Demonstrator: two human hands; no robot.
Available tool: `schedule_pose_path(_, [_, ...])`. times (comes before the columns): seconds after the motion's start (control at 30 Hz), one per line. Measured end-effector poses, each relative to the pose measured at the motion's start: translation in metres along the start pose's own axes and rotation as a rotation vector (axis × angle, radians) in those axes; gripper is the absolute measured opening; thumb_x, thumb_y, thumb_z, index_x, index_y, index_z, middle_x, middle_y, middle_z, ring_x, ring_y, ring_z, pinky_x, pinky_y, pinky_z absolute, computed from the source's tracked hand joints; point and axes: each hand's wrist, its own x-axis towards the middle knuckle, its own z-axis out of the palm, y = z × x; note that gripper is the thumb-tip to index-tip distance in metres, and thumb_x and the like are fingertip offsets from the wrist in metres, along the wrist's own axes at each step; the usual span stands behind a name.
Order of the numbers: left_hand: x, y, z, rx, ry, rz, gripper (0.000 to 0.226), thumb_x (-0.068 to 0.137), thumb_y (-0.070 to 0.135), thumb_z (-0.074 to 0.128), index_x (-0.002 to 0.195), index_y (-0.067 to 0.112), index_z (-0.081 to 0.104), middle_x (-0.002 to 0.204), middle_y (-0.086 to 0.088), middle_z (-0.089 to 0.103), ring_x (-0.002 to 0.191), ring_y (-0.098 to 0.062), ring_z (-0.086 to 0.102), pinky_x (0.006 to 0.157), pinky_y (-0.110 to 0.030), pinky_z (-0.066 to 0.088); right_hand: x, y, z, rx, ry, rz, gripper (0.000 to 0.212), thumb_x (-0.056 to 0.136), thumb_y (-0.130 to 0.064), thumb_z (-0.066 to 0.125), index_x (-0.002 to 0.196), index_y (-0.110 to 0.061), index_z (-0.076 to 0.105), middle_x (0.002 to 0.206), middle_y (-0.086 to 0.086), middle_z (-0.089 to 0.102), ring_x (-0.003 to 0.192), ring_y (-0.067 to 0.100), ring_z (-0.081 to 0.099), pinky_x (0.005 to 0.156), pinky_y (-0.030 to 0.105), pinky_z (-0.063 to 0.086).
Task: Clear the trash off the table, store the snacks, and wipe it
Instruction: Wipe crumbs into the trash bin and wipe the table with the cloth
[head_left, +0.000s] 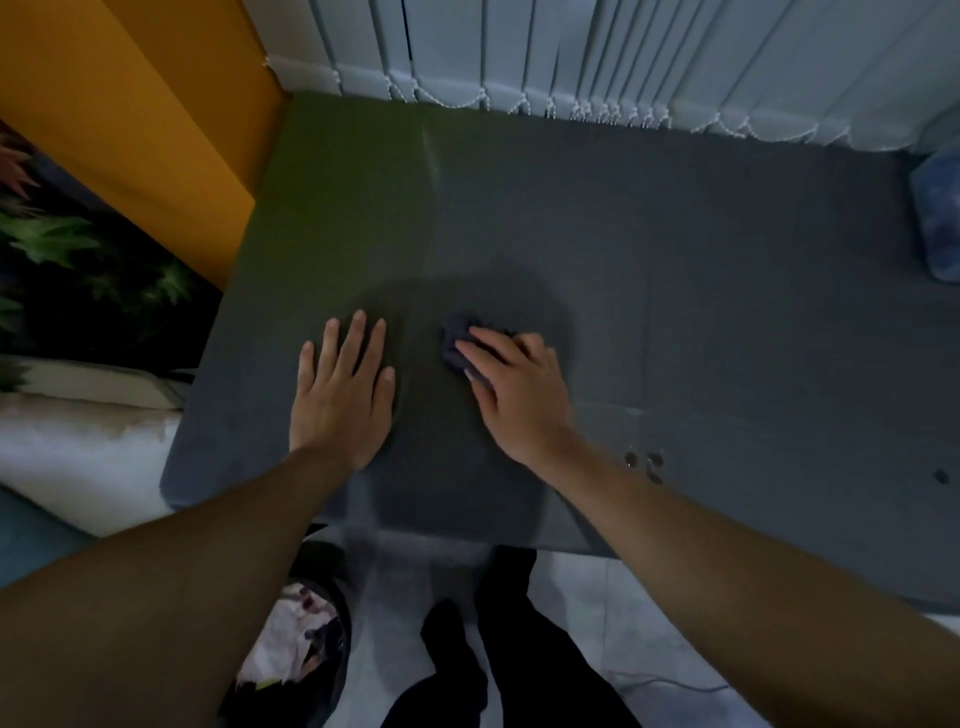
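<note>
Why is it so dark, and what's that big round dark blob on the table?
Head view: dim light dulls everything; the blob on the table is probably the person's own shadow, around the left hand and the right hand gripping the cloth; the wide lens bends the blinds.

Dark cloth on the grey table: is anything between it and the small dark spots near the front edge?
Nothing visible: only grey tabletop lies between the crumpled dark cloth, gripped by the right hand, and the small dark spots.
</note>
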Motion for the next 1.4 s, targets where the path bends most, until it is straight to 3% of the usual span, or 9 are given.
schedule_pose_path(0.07, [-0.002, 0.002, 0.001, 0.001, 0.001, 0.01, 0.057, 0.104, 0.041, 0.019, 0.157, 0.022, 0.012, 0.165, -0.001, 0.009, 0.152, -0.028, 0.004, 0.122, -0.049, 0.008, -0.019, -0.019, 0.002, 0.007, 0.0, 0.03, 0.035, 0.099, -0.036, 0.05, 0.131, -0.029, 0.061, 0.139, -0.01, 0.055, 0.107, 0.026, 0.049, 0.086, 0.041, 0.042])
schedule_pose_path(0.27, [-0.004, 0.006, 0.002, 0.004, -0.006, 0.037, 0.058, 0.103, 0.042, 0.014, 0.158, 0.023, 0.009, 0.165, 0.001, 0.005, 0.152, -0.027, 0.002, 0.122, -0.049, 0.008, -0.065, -0.008, -0.01, 0.033, -0.1, -0.276, 0.035, 0.097, -0.031, 0.057, 0.131, -0.026, 0.062, 0.139, -0.008, 0.055, 0.105, 0.025, 0.05, 0.083, 0.038, 0.042])
schedule_pose_path(0.47, [-0.003, 0.029, 0.002, 0.0, -0.028, 0.141, 0.058, 0.103, 0.042, 0.015, 0.158, 0.025, 0.005, 0.166, 0.002, 0.001, 0.152, -0.026, -0.001, 0.123, -0.047, 0.005, -0.068, 0.006, -0.021, -0.096, 0.068, 0.256, 0.037, 0.099, -0.034, 0.048, 0.134, -0.027, 0.058, 0.14, -0.007, 0.052, 0.106, 0.026, 0.047, 0.084, 0.041, 0.041])
schedule_pose_path(0.67, [0.012, 0.063, 0.003, 0.009, -0.027, 0.242, 0.06, 0.101, 0.043, 0.014, 0.158, 0.025, 0.009, 0.166, 0.001, 0.005, 0.152, -0.027, 0.003, 0.123, -0.048, 0.007, -0.105, 0.005, -0.029, -0.094, -0.003, 0.124, 0.042, 0.094, -0.033, 0.053, 0.136, -0.027, 0.056, 0.141, -0.004, 0.051, 0.106, 0.026, 0.049, 0.083, 0.041, 0.04])
schedule_pose_path(0.93, [0.034, 0.119, 0.005, -0.013, -0.029, 0.372, 0.058, 0.103, 0.042, 0.023, 0.157, 0.028, 0.01, 0.165, 0.003, 0.006, 0.152, -0.024, 0.002, 0.123, -0.046, 0.004, -0.117, 0.059, -0.053, -0.194, 0.18, 0.717, 0.041, 0.099, -0.034, 0.05, 0.139, -0.027, 0.053, 0.138, 0.0, 0.05, 0.107, 0.027, 0.044, 0.085, 0.041, 0.037])
schedule_pose_path(1.0, [0.041, 0.128, 0.006, -0.002, -0.024, 0.368, 0.059, 0.102, 0.042, 0.024, 0.157, 0.028, 0.01, 0.165, 0.003, 0.006, 0.152, -0.024, 0.002, 0.123, -0.047, 0.004, -0.117, 0.045, -0.048, -0.145, 0.179, 0.668, 0.04, 0.098, -0.034, 0.05, 0.137, -0.026, 0.054, 0.138, -0.001, 0.05, 0.106, 0.027, 0.044, 0.084, 0.04, 0.036])
schedule_pose_path(1.13, [0.055, 0.135, 0.007, -0.004, -0.015, 0.364, 0.059, 0.102, 0.043, 0.026, 0.157, 0.028, 0.011, 0.165, 0.002, 0.007, 0.152, -0.025, 0.002, 0.123, -0.047, 0.004, -0.122, 0.047, -0.05, -0.138, 0.052, 0.332, 0.041, 0.096, -0.033, 0.05, 0.137, -0.028, 0.055, 0.139, -0.004, 0.051, 0.107, 0.026, 0.049, 0.081, 0.041, 0.04])
schedule_pose_path(1.33, [0.083, 0.147, 0.0, 0.003, -0.02, 0.373, 0.06, 0.102, 0.044, 0.021, 0.158, 0.027, 0.006, 0.166, 0.002, 0.002, 0.152, -0.024, -0.003, 0.123, -0.048, 0.001, -0.085, 0.088, -0.058, -0.177, 0.156, 0.753, 0.042, 0.098, -0.03, 0.05, 0.139, -0.026, 0.053, 0.141, 0.0, 0.048, 0.11, 0.028, 0.046, 0.085, 0.038, 0.034])
schedule_pose_path(1.4, [0.097, 0.153, -0.004, 0.005, -0.02, 0.364, 0.06, 0.102, 0.044, 0.019, 0.158, 0.027, 0.005, 0.166, 0.003, 0.0, 0.152, -0.024, -0.004, 0.123, -0.048, 0.001, -0.077, 0.076, -0.053, -0.149, 0.176, 0.729, 0.042, 0.097, -0.03, 0.049, 0.139, -0.025, 0.053, 0.142, -0.001, 0.048, 0.11, 0.027, 0.045, 0.085, 0.038, 0.036])
